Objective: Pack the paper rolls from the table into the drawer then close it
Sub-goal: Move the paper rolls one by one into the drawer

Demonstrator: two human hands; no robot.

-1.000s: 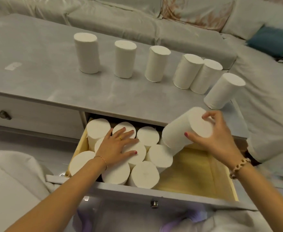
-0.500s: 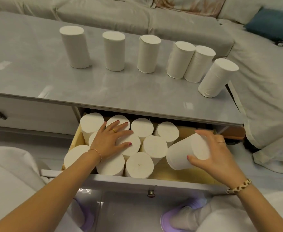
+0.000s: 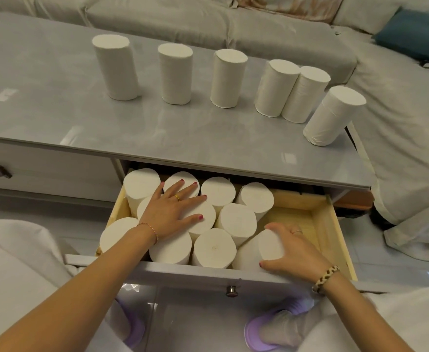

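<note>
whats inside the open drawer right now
The drawer holds white paper rolls standing packed at its left. The left hand rests flat on them, covering some tops. The right hand grips a tilted roll going in. The right part shows bare wood.

Right hand (image 3: pixel 295 252) grips tilted roll (image 3: pixel 256 251) in drawer (image 3: pixel 335 224); left hand (image 3: pixel 172 212) flat.

Your worktop (image 3: pixel 56 110) is a glossy grey slab. Six white paper rolls (image 3: pixel 225 78) stand upright on it in a row toward the far edge. You have the fourth and fifth touching; the sixth (image 3: pixel 333 115) stands nearer, just beside the right edge.
</note>
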